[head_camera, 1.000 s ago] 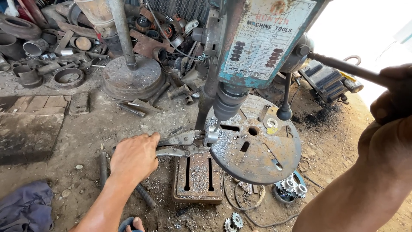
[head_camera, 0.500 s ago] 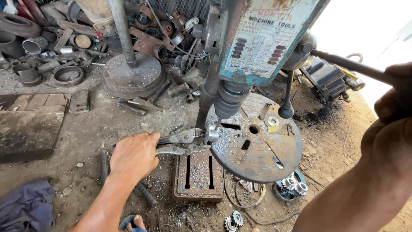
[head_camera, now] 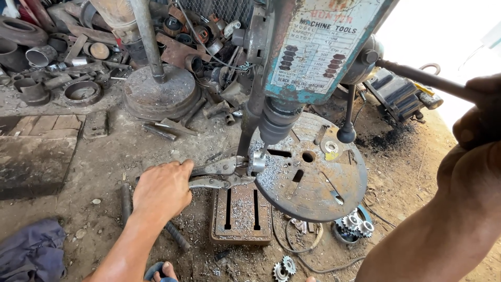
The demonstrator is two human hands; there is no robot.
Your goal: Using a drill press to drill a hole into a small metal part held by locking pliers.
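1. Head camera view looked down on a bench drill press (head_camera: 308, 57) with a worn blue-green head, which I use as the landmark for all places.
2. Left hand (head_camera: 163, 190) was to the left of the drill's column, low near the ground, and it was closed around the handles of the locking pliers (head_camera: 219, 175).
3. The locking pliers reached from this hand toward the drill, and their jaws gripped a small metal piece (head_camera: 257, 161) directly under the spindle (head_camera: 276, 122).
4. The small metal piece sat at the left edge of the round table (head_camera: 313, 177) of the drill, and bright metal chips lay around it.
5. Right hand (head_camera: 482, 112) was to the right of the drill head, high in the view, and it was closed on the long feed lever (head_camera: 422, 78) that came out from the side of the machine.
6. Below the round table was the rusty slotted base plate (head_camera: 241, 214), also covered with chips.
7. Right of the base plate, some small gears (head_camera: 355, 224) lay on the dirt.
8. Behind the drill, a pile of scrap parts (head_camera: 78, 57) lay on the ground, with rings and pipes.
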